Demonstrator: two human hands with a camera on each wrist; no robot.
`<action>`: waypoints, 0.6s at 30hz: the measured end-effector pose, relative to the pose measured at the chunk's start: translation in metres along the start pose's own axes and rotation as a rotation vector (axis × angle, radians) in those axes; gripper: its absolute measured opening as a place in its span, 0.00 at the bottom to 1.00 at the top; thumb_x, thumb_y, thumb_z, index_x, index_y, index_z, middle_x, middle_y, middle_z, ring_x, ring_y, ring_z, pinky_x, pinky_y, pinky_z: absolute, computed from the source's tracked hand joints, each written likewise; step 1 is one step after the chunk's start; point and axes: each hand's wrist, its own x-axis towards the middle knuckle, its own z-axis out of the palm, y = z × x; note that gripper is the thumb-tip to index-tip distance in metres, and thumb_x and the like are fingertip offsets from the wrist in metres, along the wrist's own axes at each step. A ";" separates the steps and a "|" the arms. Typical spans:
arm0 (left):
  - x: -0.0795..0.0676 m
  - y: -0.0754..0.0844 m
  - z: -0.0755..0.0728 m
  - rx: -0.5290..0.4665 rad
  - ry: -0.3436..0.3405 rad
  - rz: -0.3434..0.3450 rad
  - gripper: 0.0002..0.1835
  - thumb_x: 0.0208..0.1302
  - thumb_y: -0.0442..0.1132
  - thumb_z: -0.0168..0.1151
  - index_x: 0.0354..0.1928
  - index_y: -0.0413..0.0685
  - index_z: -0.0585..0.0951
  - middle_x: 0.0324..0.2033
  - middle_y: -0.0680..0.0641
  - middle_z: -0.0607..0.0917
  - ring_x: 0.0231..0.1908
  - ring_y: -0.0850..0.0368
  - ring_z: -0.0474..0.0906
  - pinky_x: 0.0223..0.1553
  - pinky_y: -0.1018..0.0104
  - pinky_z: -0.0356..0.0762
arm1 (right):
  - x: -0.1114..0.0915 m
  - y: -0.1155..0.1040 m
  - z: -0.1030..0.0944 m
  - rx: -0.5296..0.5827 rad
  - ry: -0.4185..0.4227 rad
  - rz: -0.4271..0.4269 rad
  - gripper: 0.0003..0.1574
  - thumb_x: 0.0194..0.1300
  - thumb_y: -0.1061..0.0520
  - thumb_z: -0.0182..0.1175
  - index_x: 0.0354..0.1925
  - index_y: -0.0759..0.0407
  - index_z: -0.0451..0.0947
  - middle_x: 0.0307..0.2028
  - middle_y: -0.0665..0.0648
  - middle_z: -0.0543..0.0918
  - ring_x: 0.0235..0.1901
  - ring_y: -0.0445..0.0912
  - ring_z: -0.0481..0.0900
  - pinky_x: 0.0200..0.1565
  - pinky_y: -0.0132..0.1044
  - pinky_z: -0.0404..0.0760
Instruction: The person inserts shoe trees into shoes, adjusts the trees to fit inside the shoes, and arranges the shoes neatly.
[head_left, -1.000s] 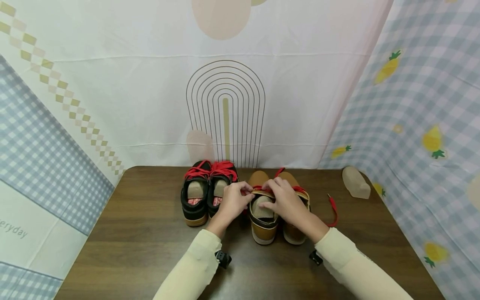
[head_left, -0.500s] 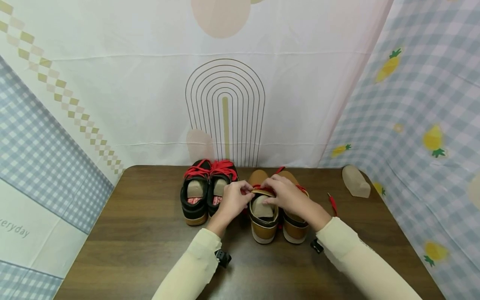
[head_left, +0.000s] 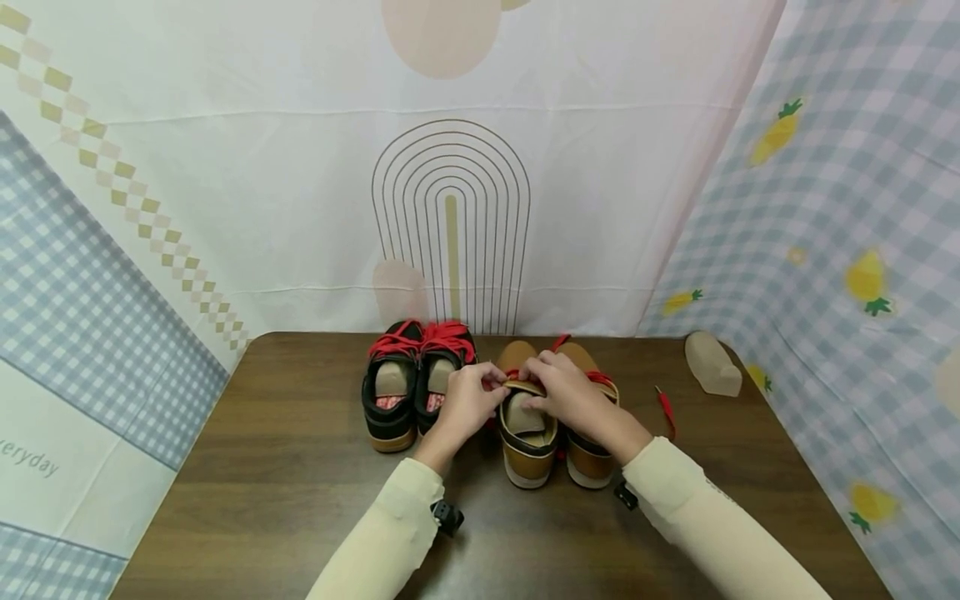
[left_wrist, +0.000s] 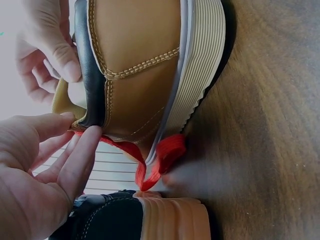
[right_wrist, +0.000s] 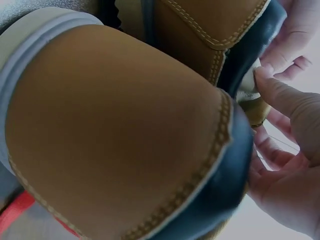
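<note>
Two tan shoes with red laces stand side by side, and both my hands are at the left tan shoe [head_left: 528,463]. My left hand [head_left: 467,402] pinches the left edge of its opening beside the tongue between thumb and fingertips. From the right, my right hand [head_left: 573,398] holds the tongue [left_wrist: 62,99], its thumb inside the opening and its fingers curled on the far side. A beige moulded insert [head_left: 522,414] sits inside that shoe. The right tan shoe [right_wrist: 120,130] stands partly under my right hand and wrist.
A pair of black shoes [head_left: 388,425] with red laces and beige inserts stands just left of my left hand. On the right of the wooden table [head_left: 285,517] lie a loose beige insert [head_left: 711,364] and a red lace end [head_left: 665,405]. Patterned cloth [head_left: 300,200] hangs behind.
My right fingers have shifted slightly left along the tongue. The right forearm swung a little right, then back left, covering part of the red lace. The left hand stays put.
</note>
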 end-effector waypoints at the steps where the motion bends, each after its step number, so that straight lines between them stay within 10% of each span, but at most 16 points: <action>1: 0.000 0.000 0.000 -0.002 0.000 -0.001 0.03 0.64 0.32 0.72 0.37 0.46 0.87 0.29 0.48 0.88 0.19 0.64 0.79 0.21 0.70 0.80 | 0.000 0.000 0.001 -0.002 0.005 -0.001 0.21 0.55 0.53 0.79 0.43 0.56 0.81 0.41 0.55 0.79 0.42 0.51 0.75 0.47 0.49 0.77; 18: 0.000 0.000 0.001 -0.009 -0.002 -0.008 0.03 0.64 0.31 0.72 0.37 0.45 0.87 0.29 0.48 0.87 0.19 0.63 0.79 0.21 0.69 0.81 | -0.001 0.000 0.016 -0.181 0.097 -0.066 0.26 0.53 0.52 0.81 0.44 0.56 0.76 0.40 0.55 0.78 0.41 0.54 0.73 0.46 0.46 0.76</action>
